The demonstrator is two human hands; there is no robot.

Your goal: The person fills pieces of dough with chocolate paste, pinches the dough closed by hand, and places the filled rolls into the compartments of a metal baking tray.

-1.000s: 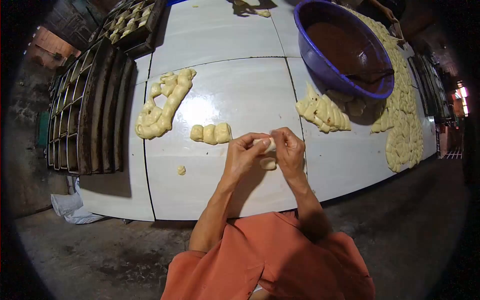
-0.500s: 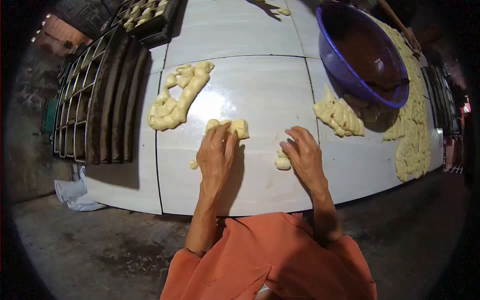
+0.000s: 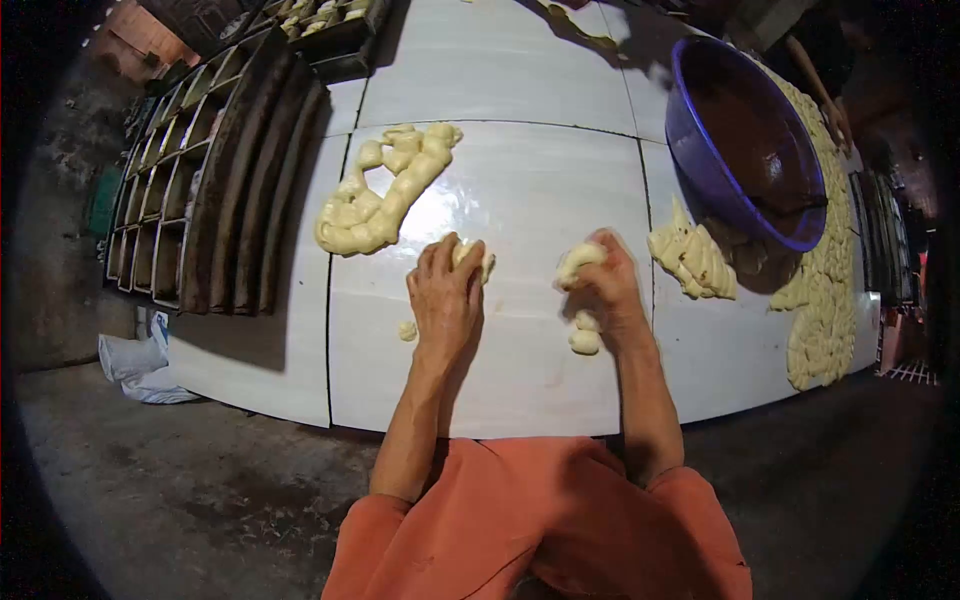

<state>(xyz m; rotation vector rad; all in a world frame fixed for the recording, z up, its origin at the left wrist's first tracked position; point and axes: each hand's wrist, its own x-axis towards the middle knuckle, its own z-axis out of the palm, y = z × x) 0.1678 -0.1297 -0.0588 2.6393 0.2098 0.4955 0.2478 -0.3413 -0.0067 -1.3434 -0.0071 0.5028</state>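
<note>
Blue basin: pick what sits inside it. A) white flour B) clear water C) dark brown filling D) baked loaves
C: the blue basin at the table's far right holds a dark brown filling, with cut dough pieces lying on the white table just beside it.

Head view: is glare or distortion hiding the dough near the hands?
Head view: a bright glare patch on the glossy white table lies beyond both hands, off the dough; fisheye bends the table edges and darkens the corners; the pale dough lump in the right hand stays readable.
</note>
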